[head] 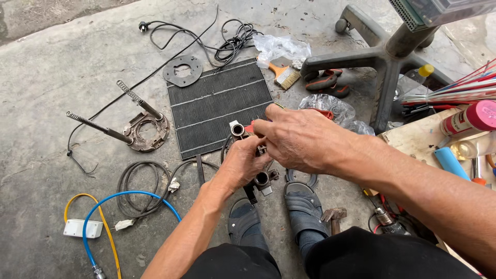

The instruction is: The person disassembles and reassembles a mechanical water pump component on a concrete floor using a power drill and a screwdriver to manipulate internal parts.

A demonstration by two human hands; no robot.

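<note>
My left hand (242, 164) grips a dark metal valve-like part (260, 179) with round tube ends, held above my sandalled feet. My right hand (298, 138) reaches across it from the right, fingers pinched on a small red-handled tool (249, 128) at the part's upper tube opening (237, 129). Most of the part is hidden under both hands.
A black finned grille panel (219, 105) lies on the concrete ahead. To its left are a rusty bracket with two spring rods (139, 129), a round gasket (182, 71) and cables. Blue and yellow hoses (103, 209) lie at left. A chair base (380, 57), a brush (283, 75) and a hammer (334, 215) are at right.
</note>
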